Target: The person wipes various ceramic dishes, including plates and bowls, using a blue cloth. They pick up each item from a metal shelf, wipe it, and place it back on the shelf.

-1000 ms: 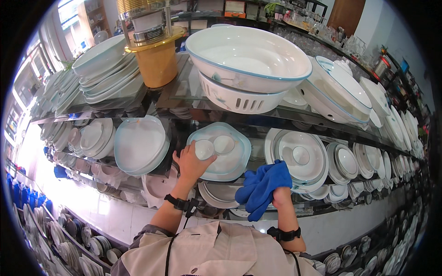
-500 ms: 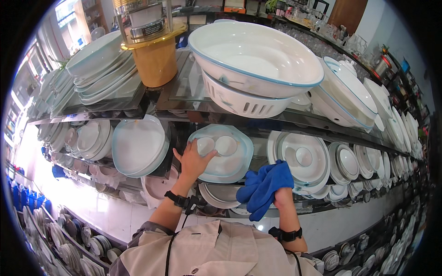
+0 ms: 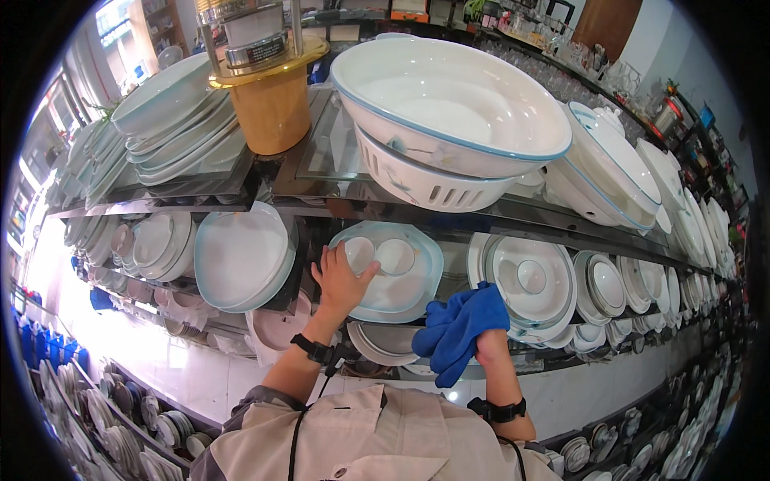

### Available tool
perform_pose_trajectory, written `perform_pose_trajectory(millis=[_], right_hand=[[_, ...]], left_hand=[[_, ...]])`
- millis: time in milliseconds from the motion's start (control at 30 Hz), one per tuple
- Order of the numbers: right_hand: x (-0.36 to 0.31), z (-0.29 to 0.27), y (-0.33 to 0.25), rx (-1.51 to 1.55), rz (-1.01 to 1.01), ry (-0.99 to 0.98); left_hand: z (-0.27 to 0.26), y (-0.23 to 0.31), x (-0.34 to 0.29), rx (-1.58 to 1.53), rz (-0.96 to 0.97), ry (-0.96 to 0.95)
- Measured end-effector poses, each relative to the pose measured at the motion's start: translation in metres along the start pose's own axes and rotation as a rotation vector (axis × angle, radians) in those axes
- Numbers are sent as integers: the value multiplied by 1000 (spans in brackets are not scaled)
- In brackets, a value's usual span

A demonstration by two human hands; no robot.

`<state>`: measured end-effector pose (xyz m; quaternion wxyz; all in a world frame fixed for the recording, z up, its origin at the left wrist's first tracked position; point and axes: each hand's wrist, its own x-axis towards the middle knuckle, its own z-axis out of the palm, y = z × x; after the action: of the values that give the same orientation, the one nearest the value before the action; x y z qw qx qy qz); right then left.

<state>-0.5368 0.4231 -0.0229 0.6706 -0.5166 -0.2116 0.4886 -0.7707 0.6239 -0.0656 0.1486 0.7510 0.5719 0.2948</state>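
On the lower shelf, a white plate with a pale blue rim [image 3: 411, 293] carries two small white bowls. My left hand [image 3: 342, 280] grips the left small bowl [image 3: 358, 249], fingers along its left side and thumb at its right. Touching close by is the right small bowl [image 3: 396, 256]. A bunched blue cloth [image 3: 464, 330] is in my right hand [image 3: 491, 345]; the cloth covers most of those fingers. To the right of the cloth, another small bowl [image 3: 531, 276] sits in the middle of stacked white dishes [image 3: 504, 264].
Above my hands, a large blue-rimmed basin [image 3: 449, 96] rests on a slotted white basin [image 3: 425, 180] on the upper shelf [image 3: 309, 196]. A gold-based object [image 3: 271, 116] stands left of them. Deep plates [image 3: 239, 260] lean beside my left hand. More crockery lines both sides.
My left hand's fingers have drawn in from a wider spread and closed round the left small bowl. The right hand with the blue cloth has barely moved; the view shifts slightly.
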Motion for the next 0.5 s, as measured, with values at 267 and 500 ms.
perform_pose_trajectory(millis=[267, 500], right_hand=[[-3, 5, -4, -16, -15, 27], [-7, -2, 1, -2, -5, 48]], left_hand=[[-9, 3, -6, 82, 150, 127], [-9, 5, -14, 150, 139, 47]])
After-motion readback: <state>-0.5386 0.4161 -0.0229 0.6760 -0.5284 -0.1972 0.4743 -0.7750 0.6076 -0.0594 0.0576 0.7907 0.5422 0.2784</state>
